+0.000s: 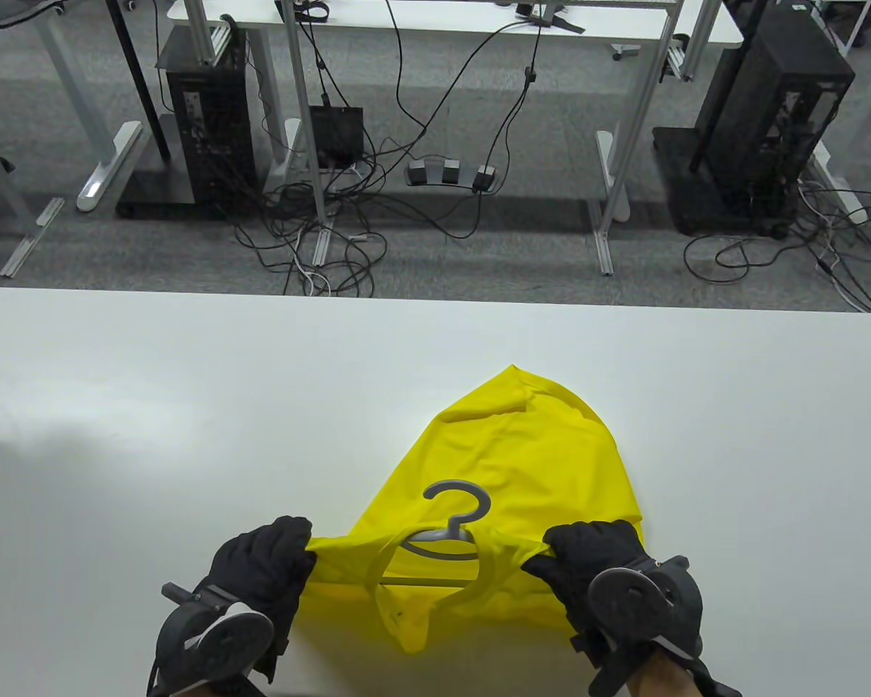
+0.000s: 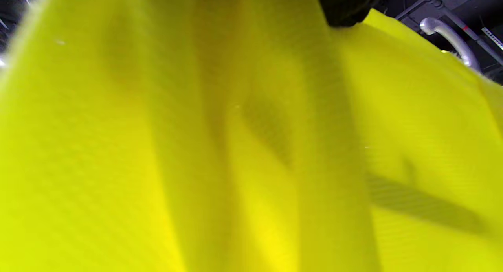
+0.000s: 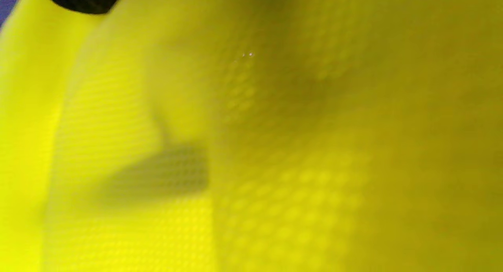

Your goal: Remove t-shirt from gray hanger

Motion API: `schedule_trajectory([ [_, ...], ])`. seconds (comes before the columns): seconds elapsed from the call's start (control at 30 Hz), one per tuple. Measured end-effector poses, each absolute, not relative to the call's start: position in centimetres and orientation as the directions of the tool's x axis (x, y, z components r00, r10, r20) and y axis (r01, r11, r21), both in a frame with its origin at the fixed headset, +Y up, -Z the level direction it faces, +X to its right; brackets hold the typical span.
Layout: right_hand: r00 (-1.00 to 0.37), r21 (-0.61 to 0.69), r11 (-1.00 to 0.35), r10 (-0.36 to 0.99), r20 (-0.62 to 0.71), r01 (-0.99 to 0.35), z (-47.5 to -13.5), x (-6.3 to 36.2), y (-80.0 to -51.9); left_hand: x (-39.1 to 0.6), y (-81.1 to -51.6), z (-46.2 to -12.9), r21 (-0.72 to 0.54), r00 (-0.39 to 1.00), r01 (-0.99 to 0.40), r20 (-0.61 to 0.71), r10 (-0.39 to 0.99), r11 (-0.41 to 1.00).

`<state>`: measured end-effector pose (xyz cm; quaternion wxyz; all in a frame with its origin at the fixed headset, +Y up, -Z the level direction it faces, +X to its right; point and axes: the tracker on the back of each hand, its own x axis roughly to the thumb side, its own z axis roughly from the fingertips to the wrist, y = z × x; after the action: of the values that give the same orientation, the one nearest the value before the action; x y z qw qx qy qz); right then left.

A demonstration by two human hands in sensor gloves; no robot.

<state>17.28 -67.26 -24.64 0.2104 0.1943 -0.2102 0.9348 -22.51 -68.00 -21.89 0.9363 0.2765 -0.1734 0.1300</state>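
— Where's the t-shirt (image 1: 512, 465)? 
— Near our worktop's (image 1: 116, 377) front edge, hanger (image 1: 446, 541) inside, crossbar running left–right between us. Left hand (image 1: 265, 559) and right hand (image 1: 595, 563) each grip a shoulder; the hook points away.

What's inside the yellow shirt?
A gray hanger: its hook pokes out through the neck of the t-shirt, and its bar shows there too. Both ends are covered by cloth, which the left hand and right hand grip.

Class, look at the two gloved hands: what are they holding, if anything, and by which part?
Both hold the yellow t-shirt: the left hand grips its left shoulder edge, the right hand its right shoulder edge. Neither holds the gray hanger.
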Motion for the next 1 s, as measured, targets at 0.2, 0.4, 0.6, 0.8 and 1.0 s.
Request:
schedule_trajectory([
  [0.2, -0.82, -0.385, -0.775, 0.284, 0.497, -0.501, -23.9, 17.9, -66.3, -24.3, -67.3, -22.1, 0.522, 0.933, -0.329, 0.306, 0.187, 0.787],
  [0.4, -0.783, -0.393, -0.716, 0.347, 0.517, -0.577, -23.8, 19.8, -66.0, -25.8, -66.5, -22.0, 0.552, 0.937, -0.345, 0.256, 0.239, 0.759],
  [0.6, -0.724, -0.357, -0.657, 0.445, 0.527, -0.664, -24.1, 21.1, -65.9, -27.9, -66.2, -22.4, 0.527, 0.894, -0.436, 0.165, 0.416, 0.729],
  [0.8, -0.754, -0.411, -0.637, 0.488, 0.439, -0.651, -24.4, 22.1, -65.9, -29.0, -66.5, -22.6, 0.531, 0.912, -0.383, 0.086, 0.401, 0.756],
  [1.0, -0.682, -0.388, -0.561, 0.596, 0.424, -0.731, -24.6, 23.1, -65.8, -29.2, -67.0, -23.2, 0.455, 0.888, -0.433, 0.064, 0.456, 0.778],
])
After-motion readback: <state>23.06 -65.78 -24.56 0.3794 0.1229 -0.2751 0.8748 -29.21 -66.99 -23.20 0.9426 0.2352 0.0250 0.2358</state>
